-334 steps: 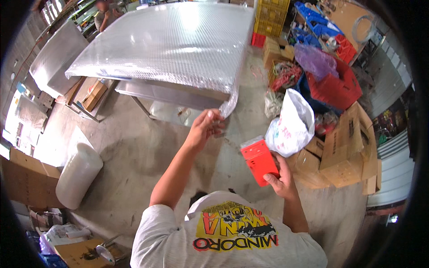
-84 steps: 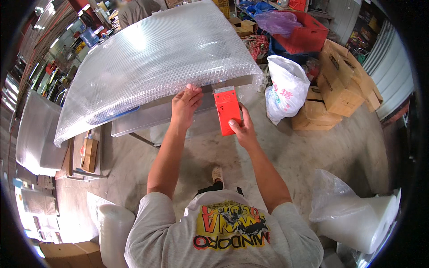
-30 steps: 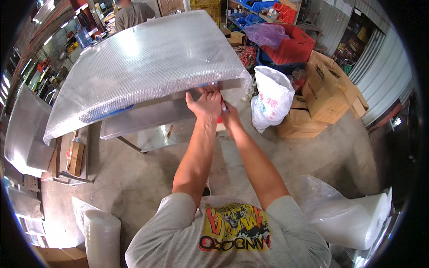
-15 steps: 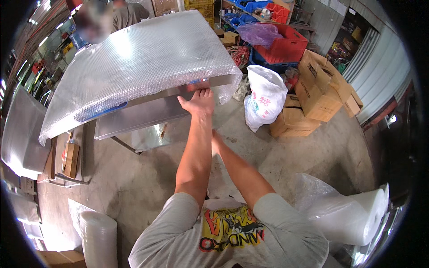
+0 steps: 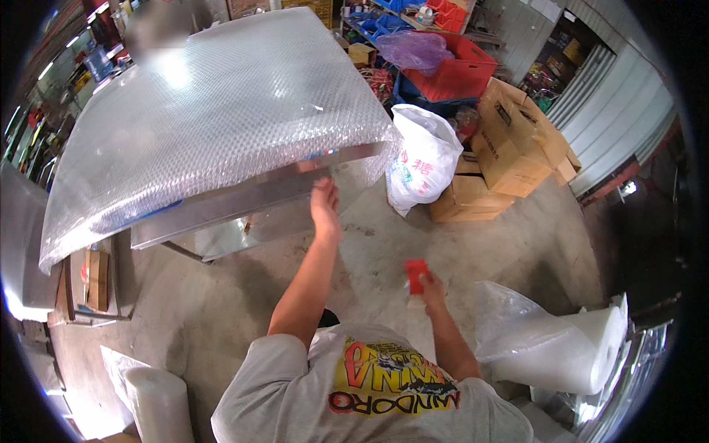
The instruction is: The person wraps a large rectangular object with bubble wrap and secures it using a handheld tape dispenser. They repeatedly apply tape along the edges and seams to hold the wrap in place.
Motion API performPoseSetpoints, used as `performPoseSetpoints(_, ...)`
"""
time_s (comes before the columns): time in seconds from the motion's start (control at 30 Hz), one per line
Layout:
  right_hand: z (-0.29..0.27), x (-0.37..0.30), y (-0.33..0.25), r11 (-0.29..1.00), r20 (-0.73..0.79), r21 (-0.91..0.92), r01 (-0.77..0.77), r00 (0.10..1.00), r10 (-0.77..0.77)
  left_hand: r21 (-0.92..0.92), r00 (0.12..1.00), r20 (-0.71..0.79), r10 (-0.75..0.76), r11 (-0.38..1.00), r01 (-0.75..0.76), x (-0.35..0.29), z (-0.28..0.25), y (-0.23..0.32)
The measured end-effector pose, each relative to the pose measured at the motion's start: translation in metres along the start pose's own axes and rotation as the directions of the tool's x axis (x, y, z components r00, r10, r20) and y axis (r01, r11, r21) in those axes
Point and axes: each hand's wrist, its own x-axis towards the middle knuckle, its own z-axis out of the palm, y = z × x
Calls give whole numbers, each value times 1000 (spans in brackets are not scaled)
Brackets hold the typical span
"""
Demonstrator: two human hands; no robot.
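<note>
A large flat panel covered in clear bubble wrap [image 5: 236, 111] lies across a metal table, its near edge facing me. My left hand [image 5: 325, 209] is raised just below that edge, apart from the wrap. Its fingers are loosely bent and slightly spread, and I see nothing in them. Lower and to the right, my right hand [image 5: 433, 291] grips a small red block-shaped thing [image 5: 416, 272] with a pale lower part; motion blur hides its exact kind. Under the wrap's edge shows a shiny metal surface [image 5: 244, 210].
A white woven sack [image 5: 422, 159] and cardboard boxes [image 5: 517, 148] stand to the right, behind them a red crate [image 5: 465, 70]. Rolls of bubble wrap stand at lower left [image 5: 159, 406] and lie at lower right [image 5: 569, 347]. A blurred person [image 5: 159, 29] is behind the panel.
My left hand has come down off the panel's wrapped edge. My right hand has moved out to the right from behind the left arm, and the red thing in it now shows.
</note>
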Motion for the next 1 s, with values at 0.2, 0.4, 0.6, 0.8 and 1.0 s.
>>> performPoseSetpoints(0.2, 8, 21, -214, 768, -132, 211, 605, 796, -591, 767, 860, 392, 327, 399, -502, -22, 41, -48)
performPoseSetpoints(0.4, 67, 40, -393, 366, 256, 113, 924, 329, -909, 793, 890, 299, 345, 429, -433, -7, 96, -43)
performPoseSetpoints(0.6, 135, 100, -500, 38, 638, -39, 999, 54, -768, 731, 769, 423, 479, 320, -602, -13, 86, -35)
performPoseSetpoints(0.8, 176, 163, -531, -124, 774, 170, 978, -210, -597, 867, 840, 132, 527, 349, -355, -29, 136, -32)
performPoseSetpoints(1.0, 240, 195, -548, -218, 725, 215, 952, -305, -617, 945, 606, 102, 789, 113, -307, -19, 160, -39)
